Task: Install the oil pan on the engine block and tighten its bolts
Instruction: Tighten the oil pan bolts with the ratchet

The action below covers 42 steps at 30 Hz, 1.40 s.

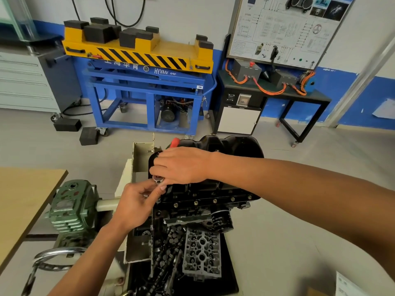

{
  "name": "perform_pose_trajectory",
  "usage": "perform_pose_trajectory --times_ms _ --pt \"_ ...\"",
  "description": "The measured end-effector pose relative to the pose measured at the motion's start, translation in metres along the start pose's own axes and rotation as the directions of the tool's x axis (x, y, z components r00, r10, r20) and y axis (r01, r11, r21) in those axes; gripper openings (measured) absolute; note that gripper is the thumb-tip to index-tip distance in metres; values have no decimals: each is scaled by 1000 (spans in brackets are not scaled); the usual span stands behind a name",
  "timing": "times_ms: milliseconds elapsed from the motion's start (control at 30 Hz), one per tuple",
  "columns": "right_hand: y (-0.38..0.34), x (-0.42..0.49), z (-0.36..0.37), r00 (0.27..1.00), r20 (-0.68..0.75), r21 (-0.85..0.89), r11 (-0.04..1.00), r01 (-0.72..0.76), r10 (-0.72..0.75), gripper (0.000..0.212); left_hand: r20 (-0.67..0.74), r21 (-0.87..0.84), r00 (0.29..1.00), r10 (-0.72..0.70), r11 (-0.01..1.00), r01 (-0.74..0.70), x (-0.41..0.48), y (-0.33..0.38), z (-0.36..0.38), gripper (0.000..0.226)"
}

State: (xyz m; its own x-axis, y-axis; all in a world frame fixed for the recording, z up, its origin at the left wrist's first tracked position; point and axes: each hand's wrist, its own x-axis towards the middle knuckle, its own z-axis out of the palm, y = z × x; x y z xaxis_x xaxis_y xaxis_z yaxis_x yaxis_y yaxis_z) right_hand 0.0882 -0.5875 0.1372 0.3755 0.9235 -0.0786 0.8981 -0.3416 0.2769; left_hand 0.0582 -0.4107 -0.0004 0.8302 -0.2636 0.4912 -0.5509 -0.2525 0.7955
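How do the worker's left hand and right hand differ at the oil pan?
The left hand comes up from below, nearer the camera; the right hand reaches across from the right, its back up, over the end of the oil pan. The left hand pinches the silver socket with thumb and fingertips; the right hand's curled fingers cover it from above. Both meet at that socket.

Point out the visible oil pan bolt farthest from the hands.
The rightmost bolt along the oil pan; the others sit closer to the left hand.
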Motion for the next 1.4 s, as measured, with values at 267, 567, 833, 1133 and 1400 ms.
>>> perform_pose_trajectory --times_ms 267,567,833,1133,1400 --pt "-13 -7 10 992 -67 -7 994 -110 109 32 8 -2 1000 15 1000 -15 0 4 1 22" --pt "-37 -7 14 959 -84 -74 958 -276 269 33 10 36 999 52 998 -52 -1 6 -1 14" --pt "-53 -5 15 923 -123 -133 916 -379 365 37 14 37 998 58 998 -59 -1 6 0 22" --pt "-56 -2 13 888 -153 -38 895 -445 434 33 6 17 1000 -3 1000 2 -3 -2 2 20" --pt "-37 -25 0 895 -125 133 902 -412 427 25 180 -3 983 35 999 -35 21 26 -8 38"
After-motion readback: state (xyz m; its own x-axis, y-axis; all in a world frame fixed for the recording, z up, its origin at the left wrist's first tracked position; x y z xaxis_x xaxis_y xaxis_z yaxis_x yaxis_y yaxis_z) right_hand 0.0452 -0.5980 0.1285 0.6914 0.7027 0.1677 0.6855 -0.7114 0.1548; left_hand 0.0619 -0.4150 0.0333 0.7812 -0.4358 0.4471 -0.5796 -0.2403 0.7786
